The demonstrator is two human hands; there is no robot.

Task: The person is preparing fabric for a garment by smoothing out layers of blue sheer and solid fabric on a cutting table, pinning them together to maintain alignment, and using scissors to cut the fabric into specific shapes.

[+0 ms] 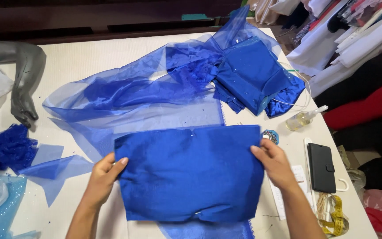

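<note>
A rectangular piece of royal blue fabric (pixel 191 172) lies flat on the white table (pixel 93 53) in front of me. My left hand (pixel 105 175) grips its left edge with the thumb on top. At the right edge, my right hand (pixel 274 161) pinches the cloth the same way. Sheer blue organza (pixel 124 95) spreads out beyond the piece, and a folded stack of blue satin (pixel 253 75) sits at the far right of the table.
A grey mannequin arm (pixel 23 75) lies at the far left. Blue lace scraps (pixel 9 148) sit on the left. A small spray bottle (pixel 303 117), a black phone case (pixel 321 166), a yellow tape measure (pixel 334 217) and stacked fabrics (pixel 359 53) are on the right.
</note>
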